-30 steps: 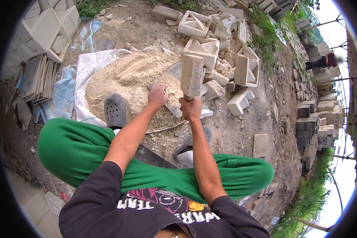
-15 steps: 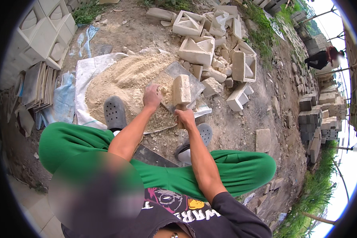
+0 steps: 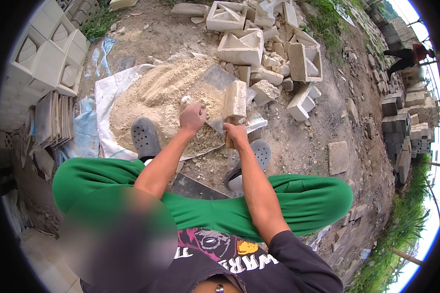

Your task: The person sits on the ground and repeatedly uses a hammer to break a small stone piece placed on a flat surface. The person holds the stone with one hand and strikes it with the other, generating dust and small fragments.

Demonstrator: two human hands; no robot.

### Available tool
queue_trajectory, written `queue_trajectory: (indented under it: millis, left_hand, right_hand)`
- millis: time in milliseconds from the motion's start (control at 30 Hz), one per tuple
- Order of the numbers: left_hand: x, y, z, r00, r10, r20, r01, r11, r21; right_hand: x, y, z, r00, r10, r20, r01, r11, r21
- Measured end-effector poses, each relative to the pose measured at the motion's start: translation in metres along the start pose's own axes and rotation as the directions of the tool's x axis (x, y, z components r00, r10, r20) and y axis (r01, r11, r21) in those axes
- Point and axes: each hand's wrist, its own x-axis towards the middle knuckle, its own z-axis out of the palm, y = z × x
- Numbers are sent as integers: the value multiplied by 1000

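Observation:
My right hand [image 3: 235, 135] grips the short handle of a wooden mallet [image 3: 235, 99], its blocky, dust-covered head held above the right part of a dark flat slab [image 3: 219, 78]. To its left, my left hand [image 3: 193, 117] is closed with curled fingers, low over the slab's left edge. A small pale lump [image 3: 186, 99] shows beside those fingers; whether they grip it I cannot tell. Crumbled pale material lies on the slab between the hands. Left of the slab, a heap of tan powder and crumbs [image 3: 154, 93] spreads over a white woven sheet [image 3: 105, 95].
Broken pale hollow blocks [image 3: 239, 47] and rubble lie beyond the slab. My grey clogs [image 3: 145, 136] flank the work area. Thin boards [image 3: 54, 117] lean at left beneath stacked white blocks [image 3: 49, 49]. Grey blocks [image 3: 393, 117] are piled at right; another person [image 3: 408, 56] is far off.
My right hand and the mallet have shifted slightly right. My left hand has moved a little right, its fingers now more curled. The whole view has tilted slightly.

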Motion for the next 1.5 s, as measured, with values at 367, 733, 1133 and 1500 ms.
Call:
queue_trajectory:
  millis: [367, 733, 1133, 1500]
  left_hand:
    - [4, 3, 30, 993, 116, 20, -117, 992, 38]
    - [45, 1, 18, 989, 115, 95, -129, 979, 159]
    - [20, -10, 12, 970, 229, -82, -191, 926, 327]
    - [12, -26, 6, 968, 224, -111, -193, 952, 238]
  right_hand:
    - [-2, -1, 1, 999, -11, 35, 10, 998, 55]
    - [3, 9, 2, 997, -56, 47, 56, 998, 1]
    - [-4, -13, 15, 945, -322, -55, 294, 912, -286]
    - [0, 7, 34, 969, -246, 11, 216, 827, -518]
